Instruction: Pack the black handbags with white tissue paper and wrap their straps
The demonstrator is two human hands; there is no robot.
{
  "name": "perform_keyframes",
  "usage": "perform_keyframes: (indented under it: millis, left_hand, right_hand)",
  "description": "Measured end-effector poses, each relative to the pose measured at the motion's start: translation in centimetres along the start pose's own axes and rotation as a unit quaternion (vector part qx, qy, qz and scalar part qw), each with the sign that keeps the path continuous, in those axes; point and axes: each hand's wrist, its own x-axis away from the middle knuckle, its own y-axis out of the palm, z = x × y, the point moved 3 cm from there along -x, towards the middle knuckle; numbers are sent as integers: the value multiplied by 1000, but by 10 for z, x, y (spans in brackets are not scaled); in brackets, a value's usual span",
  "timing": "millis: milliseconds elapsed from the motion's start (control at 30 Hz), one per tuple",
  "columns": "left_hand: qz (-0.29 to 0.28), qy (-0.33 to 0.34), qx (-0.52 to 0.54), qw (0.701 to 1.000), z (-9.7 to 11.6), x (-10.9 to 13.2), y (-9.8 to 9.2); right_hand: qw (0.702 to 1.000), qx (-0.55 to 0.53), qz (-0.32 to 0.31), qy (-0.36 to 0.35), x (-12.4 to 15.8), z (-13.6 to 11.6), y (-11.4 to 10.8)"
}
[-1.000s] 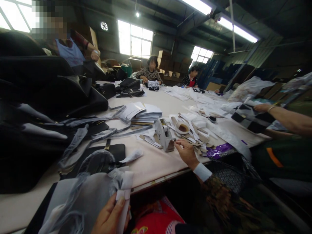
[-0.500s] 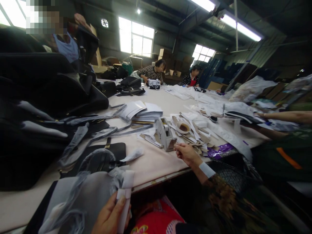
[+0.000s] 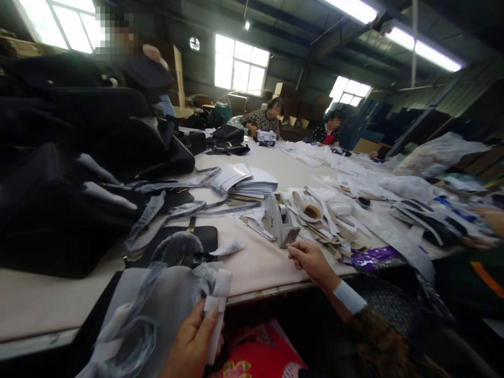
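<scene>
My left hand [image 3: 192,336] is closed on a folded white paper strip [image 3: 214,325] at the edge of a bag covered with a pale grey sheet [image 3: 169,304]. Clear plastic film [image 3: 137,336] wraps the bag's strap. My right hand [image 3: 311,260] pinches a small pale piece of tape [image 3: 289,245], mostly hidden by the fingertips. Just beyond it stands a grey tape dispenser [image 3: 277,223], its cutting end facing me. A black bag [image 3: 177,244] with a film-wrapped handle lies behind the bag at my left hand.
Black bags [image 3: 71,210] are piled on the left of the table [image 3: 255,268]. Behind the dispenser is a stack of white sheets [image 3: 252,181]; right of it lie a tape roll [image 3: 311,211] and paper scraps. Other people stand around the table, one arm at far right.
The view has turned left, shifting everything rightward in the picture. My right hand has drawn slightly away from the dispenser, still pinching. My left hand keeps its hold on the paper strip.
</scene>
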Motion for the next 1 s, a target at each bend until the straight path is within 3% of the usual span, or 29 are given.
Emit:
perform_keyframes:
  millis: [133,267,367,467,700,833,1000]
  left_hand:
    - [11,41,-65,997,6,5,6]
    - [67,100,-176,977,12,7,8]
    - [98,129,-247,955,15,10,8]
    - [112,132,-305,936,15,12,9]
    - [138,148,-425,882,13,11,10]
    - [149,155,-458,863,11,11,9]
    - [148,162,-460,860,10,10,8]
  right_hand:
    - [972,23,-229,-38,54,-44,52]
    - [929,119,-340,-82,90,-73,105]
    - [920,150,-354,-71,100,-71,135]
    - [914,209,-339,-75,99,-61,150]
    - [917,264,-288,-74,87,-46,153]
    - [914,266,-299,-66,84,-41,153]
    - [895,287,-338,-53,77,-41,154]
